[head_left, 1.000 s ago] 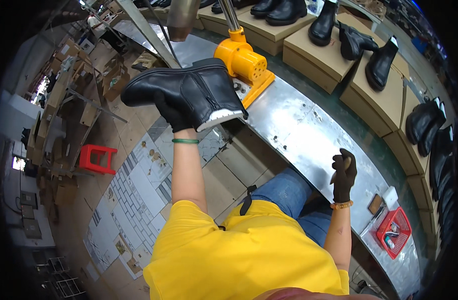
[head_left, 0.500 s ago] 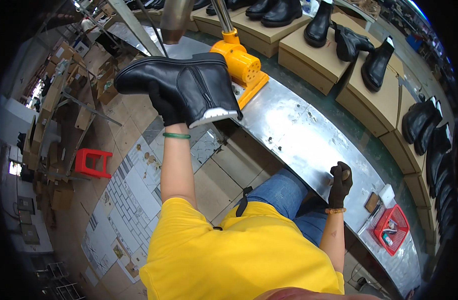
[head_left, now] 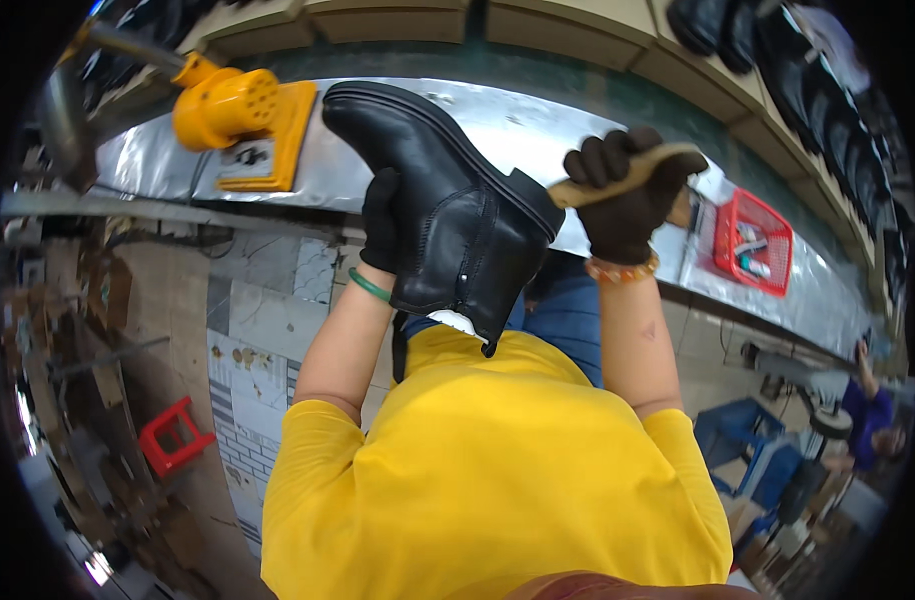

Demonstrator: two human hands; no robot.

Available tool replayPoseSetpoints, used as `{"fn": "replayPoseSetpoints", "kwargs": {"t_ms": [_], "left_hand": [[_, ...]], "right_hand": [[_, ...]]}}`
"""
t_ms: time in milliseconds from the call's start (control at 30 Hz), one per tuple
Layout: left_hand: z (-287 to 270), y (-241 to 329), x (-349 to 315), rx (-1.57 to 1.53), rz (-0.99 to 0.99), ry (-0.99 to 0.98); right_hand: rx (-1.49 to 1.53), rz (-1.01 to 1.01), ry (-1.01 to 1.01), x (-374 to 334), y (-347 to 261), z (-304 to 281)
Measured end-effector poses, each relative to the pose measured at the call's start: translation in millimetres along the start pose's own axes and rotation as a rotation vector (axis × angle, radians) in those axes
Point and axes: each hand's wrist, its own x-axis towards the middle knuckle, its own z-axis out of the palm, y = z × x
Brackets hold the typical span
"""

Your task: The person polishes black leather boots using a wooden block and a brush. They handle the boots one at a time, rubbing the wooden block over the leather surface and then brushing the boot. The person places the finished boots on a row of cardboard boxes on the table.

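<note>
A black leather ankle boot [head_left: 438,185] with a side zip is held up before me. Its toe points to the upper left and its sole faces up and right. White lining shows at the boot's opening, near my chest. My left hand [head_left: 381,222], in a black glove, is closed around the boot at the instep; part of the fingers is behind the leather. In a dark glove, my right hand [head_left: 626,205] grips a curved wooden brush [head_left: 600,190] close beside the heel. The brush's bristles do not show, and I cannot tell whether it touches the boot.
A metal-topped bench [head_left: 518,118] runs ahead of me. An orange machine [head_left: 233,110] stands on it at left, a red plastic basket [head_left: 754,240] with small items at right. Dark shoes line the shelf behind. A red stool [head_left: 175,437] is on the floor left; another person [head_left: 871,415] is far right.
The boot has swung from the left to in front of me, its opening now toward my chest. My right hand has risen from the bench to the heel with the brush. My view has turned right.
</note>
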Motion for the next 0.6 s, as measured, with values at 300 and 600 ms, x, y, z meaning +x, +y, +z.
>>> {"fn": "replayPoseSetpoints", "kwargs": {"t_ms": [300, 600], "left_hand": [[-14.4, -55.0, 39.1, 0.087, -0.182, 0.003], [-20.6, -56.2, 45.7, 0.048, -0.214, 0.031]], "right_hand": [[-0.119, -0.021, 0.373, -10.2, 15.1, -29.1], [-0.209, -0.06, 0.567, -3.5, 23.9, -32.0]]}}
